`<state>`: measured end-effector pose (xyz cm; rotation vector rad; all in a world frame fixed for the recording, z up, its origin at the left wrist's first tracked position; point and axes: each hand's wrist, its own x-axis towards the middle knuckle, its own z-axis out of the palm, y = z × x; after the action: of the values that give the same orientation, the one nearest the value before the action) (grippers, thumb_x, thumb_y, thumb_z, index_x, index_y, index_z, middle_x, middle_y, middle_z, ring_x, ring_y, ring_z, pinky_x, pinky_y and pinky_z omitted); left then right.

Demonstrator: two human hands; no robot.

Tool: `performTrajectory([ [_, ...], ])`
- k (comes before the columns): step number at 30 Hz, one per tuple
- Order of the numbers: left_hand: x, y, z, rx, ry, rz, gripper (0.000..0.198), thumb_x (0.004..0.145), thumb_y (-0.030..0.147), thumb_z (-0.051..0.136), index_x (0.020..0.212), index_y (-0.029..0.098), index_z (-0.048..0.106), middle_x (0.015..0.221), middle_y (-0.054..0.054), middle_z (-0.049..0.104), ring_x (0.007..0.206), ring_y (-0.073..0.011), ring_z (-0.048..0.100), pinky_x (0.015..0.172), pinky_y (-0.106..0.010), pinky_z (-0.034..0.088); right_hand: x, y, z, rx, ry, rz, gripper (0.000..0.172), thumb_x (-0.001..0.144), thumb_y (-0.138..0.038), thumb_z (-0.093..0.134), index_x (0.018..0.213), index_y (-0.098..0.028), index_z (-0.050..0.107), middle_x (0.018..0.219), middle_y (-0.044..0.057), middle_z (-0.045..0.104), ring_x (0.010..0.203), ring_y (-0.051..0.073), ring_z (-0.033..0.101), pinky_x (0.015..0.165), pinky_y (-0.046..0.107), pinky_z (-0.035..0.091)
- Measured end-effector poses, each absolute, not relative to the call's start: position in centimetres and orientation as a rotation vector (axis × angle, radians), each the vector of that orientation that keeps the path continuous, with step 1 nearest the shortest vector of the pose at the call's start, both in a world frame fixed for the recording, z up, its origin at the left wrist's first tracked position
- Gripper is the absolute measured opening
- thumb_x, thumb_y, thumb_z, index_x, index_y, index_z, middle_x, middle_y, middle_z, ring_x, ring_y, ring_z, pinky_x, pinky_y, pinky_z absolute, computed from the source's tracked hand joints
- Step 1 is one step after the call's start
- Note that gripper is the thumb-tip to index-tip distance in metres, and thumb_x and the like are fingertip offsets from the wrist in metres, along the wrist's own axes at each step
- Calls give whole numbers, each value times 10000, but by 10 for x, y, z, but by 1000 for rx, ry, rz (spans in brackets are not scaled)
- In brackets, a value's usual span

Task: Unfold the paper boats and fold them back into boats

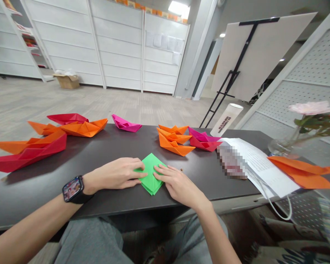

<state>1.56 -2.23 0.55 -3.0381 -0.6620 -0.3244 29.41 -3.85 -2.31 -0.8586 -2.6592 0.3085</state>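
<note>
Green folded paper (pixel 151 182) lies flat on the table (pixel 121 205), between the hands. Left hand (pixel 115 174) and right hand (pixel 178 185) are apart, fingertips resting on the paper from opposite sides, neither clamped. Paper boats (pixel 174 147) sit beyond the hands. Risk: uneven pressure could slide the layers, misaligning the folds.

Green origami paper (pixel 150 183) partly hidden, pixelated patch (pixel 232 160) unreadable, perhaps a photo
</note>
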Motion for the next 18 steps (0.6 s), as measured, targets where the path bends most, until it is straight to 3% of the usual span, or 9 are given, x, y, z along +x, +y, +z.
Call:
performTrajectory([
  [4, 17, -25, 3, -3069, -716, -352, 216, 977, 224, 483, 1113, 211, 650, 1012, -73, 685, 910, -199, 659, 806, -282, 510, 295, -42, -21, -862, -2521, 380, 358, 936, -103, 478, 1211, -212, 678, 1322, 61, 654, 1262, 221, 577, 1082, 395, 436],
  [8, 21, -22, -5, -3129, -1174, -617, 224, 976, 204, 459, 1184, 198, 543, 954, -38, 694, 821, -165, 682, 740, -266, 525, 290, -38, -18, -1057, -2244, 587, 269, 949, -188, 520, 1150, -223, 695, 1051, 46, 762, 950, 195, 712, 877, 331, 540],
  [12, 24, -13, -16, -3124, -1481, -913, 276, 942, 219, 506, 1215, 188, 479, 904, -11, 661, 737, -136, 661, 691, -256, 545, 283, -25, -21, -1154, -2069, 696, 310, 892, -142, 577, 1189, -192, 647, 905, 24, 722, 767, 153, 676, 709, 264, 541],
  [15, 24, -9, -20, -3110, -1341, -843, 157, 924, 202, 533, 1071, 194, 586, 1018, -55, 662, 896, -168, 665, 789, -282, 549, 281, -19, -28, -1119, -2136, 549, 254, 886, -82, 560, 1080, -186, 688, 1005, 55, 659, 863, 157, 647, 783, 272, 532],
  [18, 21, -11, -21, -3145, -1017, -675, 296, 920, 96, 460, 1080, 226, 672, 1248, -75, 642, 1156, -206, 612, 993, -331, 490, 280, -24, -29, -1088, -2316, 314, 302, 908, -38, 491, 1025, -196, 720, 1068, 77, 643, 988, 190, 608, 884, 321, 511],
])
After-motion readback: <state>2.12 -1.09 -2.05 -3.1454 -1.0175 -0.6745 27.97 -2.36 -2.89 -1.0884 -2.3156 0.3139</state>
